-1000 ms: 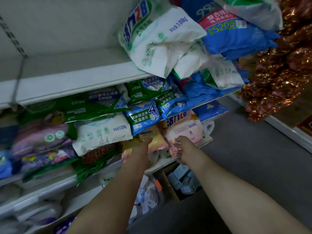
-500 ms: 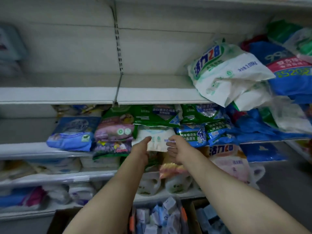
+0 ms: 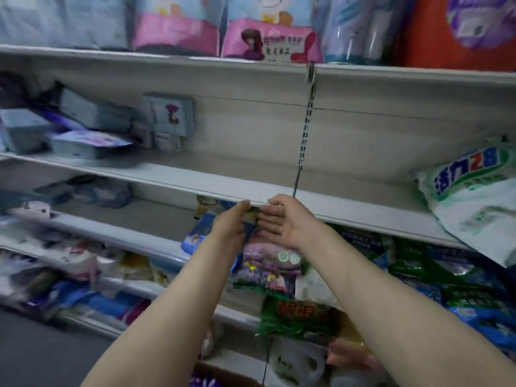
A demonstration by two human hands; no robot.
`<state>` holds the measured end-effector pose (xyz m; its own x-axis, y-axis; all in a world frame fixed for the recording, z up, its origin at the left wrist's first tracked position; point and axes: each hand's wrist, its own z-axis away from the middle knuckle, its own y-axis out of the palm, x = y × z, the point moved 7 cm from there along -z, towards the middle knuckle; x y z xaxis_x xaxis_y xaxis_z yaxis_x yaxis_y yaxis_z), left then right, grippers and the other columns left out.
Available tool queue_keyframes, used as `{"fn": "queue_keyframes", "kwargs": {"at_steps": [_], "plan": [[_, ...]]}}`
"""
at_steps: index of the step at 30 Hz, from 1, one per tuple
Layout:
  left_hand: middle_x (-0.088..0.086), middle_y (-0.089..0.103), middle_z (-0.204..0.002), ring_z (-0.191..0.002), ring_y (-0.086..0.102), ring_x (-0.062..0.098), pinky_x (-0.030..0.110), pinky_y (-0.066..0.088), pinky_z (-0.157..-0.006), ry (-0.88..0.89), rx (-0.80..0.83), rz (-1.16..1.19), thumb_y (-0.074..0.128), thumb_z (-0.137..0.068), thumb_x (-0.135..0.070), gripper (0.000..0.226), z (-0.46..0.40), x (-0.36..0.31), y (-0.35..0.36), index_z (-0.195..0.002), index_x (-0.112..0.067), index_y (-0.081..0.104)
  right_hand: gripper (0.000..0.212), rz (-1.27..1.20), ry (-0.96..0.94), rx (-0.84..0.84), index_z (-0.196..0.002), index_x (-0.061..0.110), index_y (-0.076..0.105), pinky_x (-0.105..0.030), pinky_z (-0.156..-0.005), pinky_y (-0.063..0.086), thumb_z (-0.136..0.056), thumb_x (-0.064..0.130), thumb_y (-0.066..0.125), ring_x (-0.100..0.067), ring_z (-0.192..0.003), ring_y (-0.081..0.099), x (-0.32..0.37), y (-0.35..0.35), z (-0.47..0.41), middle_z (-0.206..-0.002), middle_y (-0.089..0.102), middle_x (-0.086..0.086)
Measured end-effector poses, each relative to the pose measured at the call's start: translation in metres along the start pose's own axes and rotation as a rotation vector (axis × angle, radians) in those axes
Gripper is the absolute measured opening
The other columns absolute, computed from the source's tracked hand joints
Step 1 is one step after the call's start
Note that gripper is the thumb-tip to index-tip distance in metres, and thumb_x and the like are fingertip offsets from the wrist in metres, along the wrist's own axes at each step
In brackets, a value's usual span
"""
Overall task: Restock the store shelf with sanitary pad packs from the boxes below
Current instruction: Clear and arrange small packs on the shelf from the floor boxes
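Sanitary pad packs [image 3: 92, 113] sit on the shelf [image 3: 223, 188] at 10 o'clock from your hands. Most lie flat in a loose pile, long axes roughly 9-to-3, though blur hides the detail. One pack [image 3: 167, 113] stands upright against the back panel, face toward you. Your left hand [image 3: 229, 224] and right hand [image 3: 284, 219] are close together at the shelf's front edge, palms facing. Left fingers are fairly straight, right fingers curled. Can't tell if either holds anything. Detergent bag [image 3: 474, 202] at 3 o'clock.

Both hands [image 3: 252, 223] raised before the shelf [image 3: 173, 178].
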<state>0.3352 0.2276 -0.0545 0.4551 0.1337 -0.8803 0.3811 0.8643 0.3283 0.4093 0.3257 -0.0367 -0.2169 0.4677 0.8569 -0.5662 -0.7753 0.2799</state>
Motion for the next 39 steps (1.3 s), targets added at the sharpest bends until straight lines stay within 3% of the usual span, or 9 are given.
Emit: {"fn": "queue_keyframes", "kwargs": {"at_steps": [1, 3, 5, 8, 12, 18, 27, 33, 39], "plan": [[0.015, 0.070, -0.094, -0.074, 0.069, 0.025, 0.016, 0.055, -0.061, 0.020, 0.014, 0.005, 0.060, -0.098, -0.030, 0.034, -0.004, -0.012, -0.006, -0.118, -0.004, 0.064, 0.022, 0.007, -0.013, 0.024, -0.093, 0.010, 0.067, -0.037, -0.088, 0.051, -0.093, 0.028, 0.055, -0.023, -0.095, 0.063, 0.008, 0.014, -0.002, -0.100, 0.065, -0.009], [0.005, 0.055, -0.056, -0.042, 0.053, 0.015, 0.011, 0.038, -0.036, 0.060, -0.012, 0.048, 0.060, -0.098, -0.027, 0.013, -0.006, -0.039, -0.020, -0.096, -0.014, 0.058, 0.020, 0.024, -0.043, 0.055, -0.090, 0.011, 0.066, -0.037, -0.088, 0.051, -0.093, 0.027, 0.055, -0.021, -0.088, 0.063, 0.025, 0.038, -0.009, -0.096, 0.065, -0.007], [0.002, 0.043, -0.066, -0.043, 0.038, 0.011, 0.013, 0.026, -0.033, 0.087, -0.063, 0.046, 0.065, -0.094, -0.027, 0.018, -0.016, -0.065, -0.036, -0.105, -0.016, 0.056, 0.019, 0.038, -0.075, 0.073, -0.087, 0.012, 0.065, -0.035, -0.084, 0.050, -0.092, 0.027, 0.055, -0.020, -0.087, 0.062, 0.041, 0.060, -0.016, -0.095, 0.065, -0.006], [0.001, 0.053, -0.089, -0.074, 0.053, 0.013, 0.024, 0.043, -0.058, 0.143, -0.143, 0.039, 0.073, -0.087, -0.033, 0.039, -0.025, -0.102, -0.062, -0.119, -0.014, 0.061, 0.019, 0.066, -0.106, 0.087, -0.083, 0.013, 0.064, -0.035, -0.087, 0.050, -0.091, 0.028, 0.055, -0.021, -0.091, 0.062, 0.058, 0.090, -0.029, -0.096, 0.064, -0.006], [0.007, 0.058, -0.114, -0.104, 0.058, 0.020, 0.033, 0.049, -0.083, 0.201, -0.203, 0.062, 0.076, -0.086, -0.034, 0.051, -0.043, -0.137, -0.099, -0.128, -0.012, 0.058, 0.021, 0.069, -0.116, 0.086, -0.084, 0.012, 0.064, -0.036, -0.083, 0.050, -0.093, 0.029, 0.055, -0.023, -0.102, 0.060, 0.069, 0.123, -0.052, -0.100, 0.061, -0.008], [0.010, 0.054, -0.135, -0.114, 0.057, 0.022, 0.038, 0.051, -0.097, 0.246, -0.210, 0.098, 0.076, -0.085, -0.040, 0.065, -0.077, -0.171, -0.147, -0.138, -0.011, 0.053, 0.023, 0.073, -0.101, 0.070, -0.090, 0.011, 0.067, -0.039, -0.086, 0.050, -0.093, 0.030, 0.056, -0.024, -0.104, 0.060, 0.068, 0.164, -0.097, -0.106, 0.061, -0.010], [0.009, 0.052, -0.138, -0.119, 0.056, 0.024, 0.039, 0.049, -0.090, 0.269, -0.168, 0.130, 0.068, -0.089, -0.045, 0.063, -0.135, -0.212, -0.195, -0.142, -0.015, 0.050, 0.023, 0.056, -0.098, 0.021, -0.094, 0.008, 0.067, -0.041, -0.087, 0.049, -0.092, 0.029, 0.057, -0.026, -0.109, 0.058, 0.074, 0.210, -0.157, -0.113, 0.060, -0.013], [0.008, 0.049, -0.146, -0.126, 0.052, 0.023, 0.042, 0.047, -0.098, 0.241, -0.096, 0.068, 0.063, -0.093, -0.048, 0.063, -0.183, -0.230, -0.205, -0.145, -0.016, 0.048, 0.022, 0.055, -0.100, -0.047, -0.090, 0.009, 0.066, -0.040, -0.088, 0.047, -0.091, 0.030, 0.059, -0.026, -0.111, 0.055, 0.086, 0.230, -0.192, -0.110, 0.059, -0.012], [0.001, 0.058, -0.128, -0.125, 0.051, 0.022, 0.047, 0.038, -0.111, 0.225, -0.012, 0.082, 0.052, -0.096, -0.057, 0.058, -0.230, -0.245, -0.205, -0.139, -0.019, 0.052, 0.022, 0.048, -0.109, -0.127, -0.079, 0.011, 0.061, -0.038, -0.086, 0.047, -0.090, 0.030, 0.058, -0.025, -0.077, 0.054, 0.105, 0.240, -0.222, -0.081, 0.057, -0.009]]}}
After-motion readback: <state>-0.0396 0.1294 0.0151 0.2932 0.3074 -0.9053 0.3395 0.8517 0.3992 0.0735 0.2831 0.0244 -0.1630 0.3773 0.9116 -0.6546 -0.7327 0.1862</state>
